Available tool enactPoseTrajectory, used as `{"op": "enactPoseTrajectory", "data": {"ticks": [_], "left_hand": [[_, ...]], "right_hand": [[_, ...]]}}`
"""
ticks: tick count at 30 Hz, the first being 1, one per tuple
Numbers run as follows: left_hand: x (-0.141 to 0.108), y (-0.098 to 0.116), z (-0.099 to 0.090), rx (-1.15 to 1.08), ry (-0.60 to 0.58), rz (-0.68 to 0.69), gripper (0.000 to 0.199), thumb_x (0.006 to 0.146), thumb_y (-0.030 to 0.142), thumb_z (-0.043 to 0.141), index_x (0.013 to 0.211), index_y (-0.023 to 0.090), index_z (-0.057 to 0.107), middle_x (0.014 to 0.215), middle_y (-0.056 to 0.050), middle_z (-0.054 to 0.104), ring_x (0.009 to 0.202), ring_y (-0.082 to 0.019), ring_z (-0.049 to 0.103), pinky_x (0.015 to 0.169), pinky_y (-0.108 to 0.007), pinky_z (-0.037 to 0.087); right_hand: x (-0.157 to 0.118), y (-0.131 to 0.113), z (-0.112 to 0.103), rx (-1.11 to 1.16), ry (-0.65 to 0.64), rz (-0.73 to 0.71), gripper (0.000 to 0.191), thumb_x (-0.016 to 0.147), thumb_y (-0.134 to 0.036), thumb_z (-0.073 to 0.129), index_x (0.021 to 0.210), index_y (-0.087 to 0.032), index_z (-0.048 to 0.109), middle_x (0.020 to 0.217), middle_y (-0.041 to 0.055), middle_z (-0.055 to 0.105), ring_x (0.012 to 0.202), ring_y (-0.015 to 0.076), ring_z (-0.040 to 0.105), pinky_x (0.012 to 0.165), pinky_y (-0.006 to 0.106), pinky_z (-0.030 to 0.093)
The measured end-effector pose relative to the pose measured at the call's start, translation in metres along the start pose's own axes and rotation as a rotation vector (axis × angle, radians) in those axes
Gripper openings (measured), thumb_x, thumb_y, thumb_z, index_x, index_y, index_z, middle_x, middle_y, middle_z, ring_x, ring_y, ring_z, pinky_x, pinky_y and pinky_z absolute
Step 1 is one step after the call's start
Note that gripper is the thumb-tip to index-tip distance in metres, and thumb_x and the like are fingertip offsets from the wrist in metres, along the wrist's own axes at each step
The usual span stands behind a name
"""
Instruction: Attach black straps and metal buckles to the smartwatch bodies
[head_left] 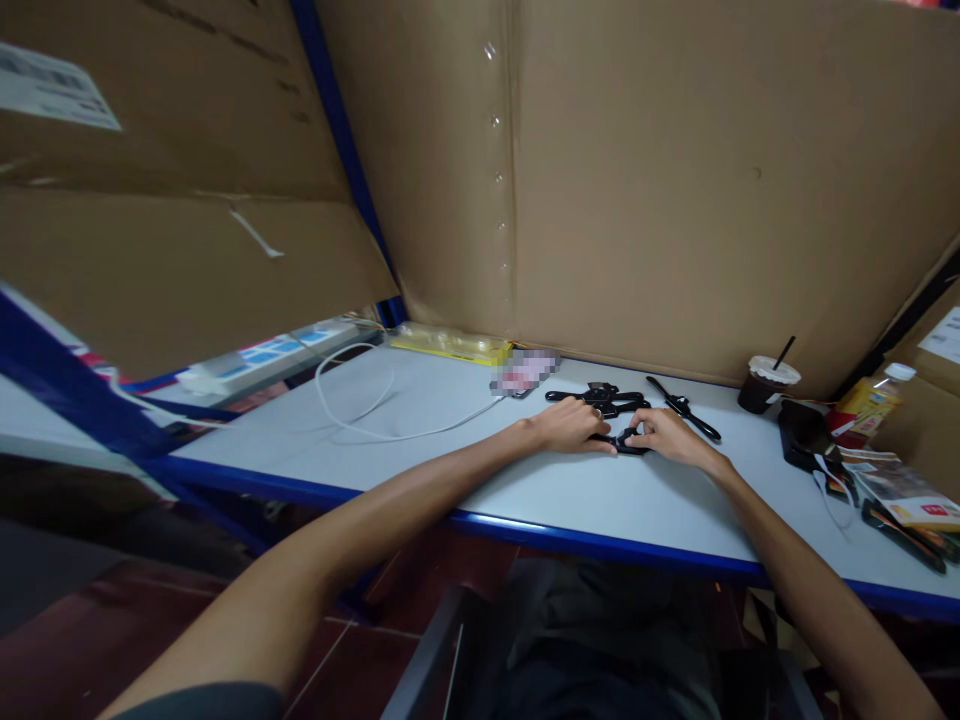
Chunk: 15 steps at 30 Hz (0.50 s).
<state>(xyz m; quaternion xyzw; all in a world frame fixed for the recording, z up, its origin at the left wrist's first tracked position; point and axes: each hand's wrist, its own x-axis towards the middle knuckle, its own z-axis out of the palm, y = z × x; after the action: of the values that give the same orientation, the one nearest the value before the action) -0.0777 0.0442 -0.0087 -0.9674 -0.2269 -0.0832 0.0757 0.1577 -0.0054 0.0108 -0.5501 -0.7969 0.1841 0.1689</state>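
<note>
A black spokeshave point(632, 449) lies low over the white tabletop, between my two hands. My left hand point(574, 427) is closed around its left handle, which the fingers mostly cover. The fingers of my right hand point(664, 433) pinch at the middle part and right side of the same tool; the exact contact is hidden. Just beyond the hands, several more black spokeshaves point(600, 393) rest in a small overlapping group. Another spokeshave point(682, 406) lies apart from them, slanted, to the right and behind my right hand.
A white cable point(405, 437) loops across the table point(300, 450) to a blurred flat item point(525, 372). Yellow-edged clear packaging point(450, 343) lies against the cardboard wall point(637, 200). At right stand a drink cup point(765, 383) and bottle point(885, 395), near a black tray point(806, 435) and packets point(907, 490).
</note>
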Motion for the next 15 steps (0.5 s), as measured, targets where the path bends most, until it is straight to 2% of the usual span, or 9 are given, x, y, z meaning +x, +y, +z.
{"op": "enactPoseTrajectory", "data": {"ticks": [4, 10, 15], "left_hand": [[0.0, -0.001, 0.002, -0.004, 0.007, 0.004, 0.056, 0.102, 0.066, 0.046, 0.088, 0.02, 0.074, 0.081, -0.008, 0.074, 0.062, -0.017, 0.063, 0.059, -0.028, 0.033], [0.0, -0.002, 0.003, -0.002, 0.026, 0.019, 0.057, 0.102, 0.065, 0.046, 0.085, 0.019, 0.074, 0.079, -0.007, 0.073, 0.063, -0.017, 0.064, 0.059, -0.027, 0.036], [0.001, -0.002, 0.003, 0.012, 0.01, 0.014, 0.055, 0.102, 0.065, 0.048, 0.086, 0.019, 0.074, 0.08, -0.008, 0.074, 0.064, -0.018, 0.065, 0.06, -0.027, 0.037]], "right_hand": [[0.002, 0.002, 0.001, -0.002, 0.016, -0.008, 0.013, 0.084, -0.031, 0.071, 0.085, -0.019, 0.068, 0.062, -0.0043, 0.057, 0.062, 0.0145, 0.051, 0.059, 0.026, 0.03], [0.008, 0.01, 0.001, 0.003, 0.055, 0.028, 0.027, 0.084, -0.036, 0.068, 0.067, -0.02, 0.056, 0.057, -0.0051, 0.048, 0.059, 0.0133, 0.045, 0.058, 0.027, 0.027], [0.012, 0.017, 0.003, 0.051, 0.066, 0.016, 0.034, 0.085, -0.039, 0.064, 0.061, -0.021, 0.048, 0.058, -0.0055, 0.045, 0.059, 0.0124, 0.043, 0.057, 0.026, 0.027]]}}
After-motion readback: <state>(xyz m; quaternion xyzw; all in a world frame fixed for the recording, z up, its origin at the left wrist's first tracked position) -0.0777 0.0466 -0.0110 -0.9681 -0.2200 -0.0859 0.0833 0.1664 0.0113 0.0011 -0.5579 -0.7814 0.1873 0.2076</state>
